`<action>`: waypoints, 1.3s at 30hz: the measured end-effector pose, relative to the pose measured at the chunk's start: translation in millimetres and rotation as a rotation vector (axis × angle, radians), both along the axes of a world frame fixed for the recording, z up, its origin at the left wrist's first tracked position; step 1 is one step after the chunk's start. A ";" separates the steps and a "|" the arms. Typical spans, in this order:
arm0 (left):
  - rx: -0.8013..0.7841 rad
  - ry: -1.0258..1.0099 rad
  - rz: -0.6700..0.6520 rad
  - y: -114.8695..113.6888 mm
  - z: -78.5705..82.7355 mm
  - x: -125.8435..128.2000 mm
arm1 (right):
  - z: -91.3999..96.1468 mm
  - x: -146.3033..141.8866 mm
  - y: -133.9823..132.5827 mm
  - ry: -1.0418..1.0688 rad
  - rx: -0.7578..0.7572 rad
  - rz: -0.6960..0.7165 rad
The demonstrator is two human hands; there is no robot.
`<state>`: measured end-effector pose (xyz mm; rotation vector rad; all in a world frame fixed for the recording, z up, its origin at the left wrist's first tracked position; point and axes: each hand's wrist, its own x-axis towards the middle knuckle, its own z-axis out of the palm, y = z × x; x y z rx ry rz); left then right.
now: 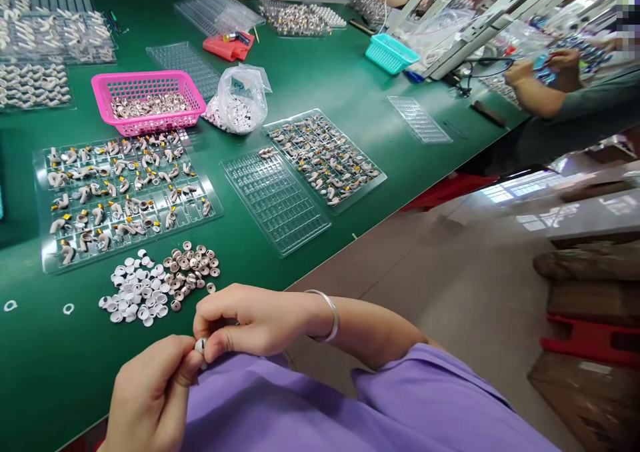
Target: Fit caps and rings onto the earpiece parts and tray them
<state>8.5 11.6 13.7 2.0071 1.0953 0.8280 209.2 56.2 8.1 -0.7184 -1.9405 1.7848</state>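
My left hand (pixel 150 392) and my right hand (pixel 245 319) meet over my lap at the table's near edge, both pinched on one small white and grey earbud part (pixel 201 345). A silver bangle (pixel 327 315) circles my right wrist. Just beyond my hands lies a loose pile of small white caps (pixel 135 295) and brownish round discs (pixel 193 262) on the green table (pixel 310 85). Behind the pile is a clear tray of earbud shells (pixel 120 192).
An empty clear tray (pixel 275 199) and a filled tray (pixel 325 155) lie to the right. Behind stand a pink basket (pixel 147 99), a plastic bag of parts (pixel 237 99) and a teal basket (pixel 390 52). Another person's arms (pixel 540 92) work at the far right; red stools stand on the floor.
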 end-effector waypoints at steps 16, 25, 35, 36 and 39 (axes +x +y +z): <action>0.391 0.111 -0.154 0.4 -0.8 -9.4 | 23.0 1.8 -1.5 -0.023 0.136 0.065; 0.493 0.126 -0.148 0.5 -1.9 -10.6 | 21.0 -7.1 -8.0 0.054 0.170 -0.058; 0.146 0.012 -0.016 5.7 4.0 -7.7 | 9.7 -5.4 -5.2 0.118 0.215 -0.270; 0.043 -0.030 0.001 6.0 4.2 -6.4 | 7.7 -6.1 -5.4 0.131 0.216 -0.330; -0.303 -0.181 0.027 5.0 2.2 -3.0 | -1.0 -9.5 -8.7 0.211 0.263 -0.410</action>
